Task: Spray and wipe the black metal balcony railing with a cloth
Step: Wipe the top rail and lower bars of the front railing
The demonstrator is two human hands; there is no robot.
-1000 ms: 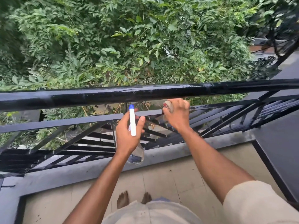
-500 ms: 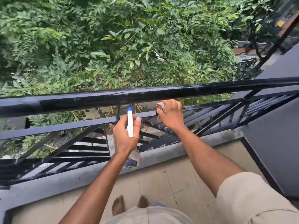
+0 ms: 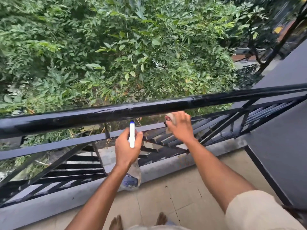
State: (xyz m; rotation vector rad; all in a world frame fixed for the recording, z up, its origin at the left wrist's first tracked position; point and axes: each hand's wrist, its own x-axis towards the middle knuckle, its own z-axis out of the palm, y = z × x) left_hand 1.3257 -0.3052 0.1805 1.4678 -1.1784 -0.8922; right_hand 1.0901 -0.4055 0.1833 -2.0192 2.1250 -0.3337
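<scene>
Black metal railing [image 3: 99, 113] crosses the frame from left edge to right edge, top bar glossy. Left hand [image 3: 127, 149], centre frame, holds the spray bottle [image 3: 132, 177] by its neck, fingers and thumb curled round it; the white, blue-tipped head points at the top bar. Right hand [image 3: 181, 128], right of centre just below the top bar, has fingers curled over a bunched cloth [image 3: 169, 117] at the lower bar. Foliage [image 3: 116, 55] fills the upper frame.

Below top rail [image 3: 149, 109]: spray bottle [image 3: 132, 138] left, cloth [image 3: 168, 117] right; foliage [image 3: 116, 55] beyond, floor [image 3: 182, 196] underneath.
</scene>
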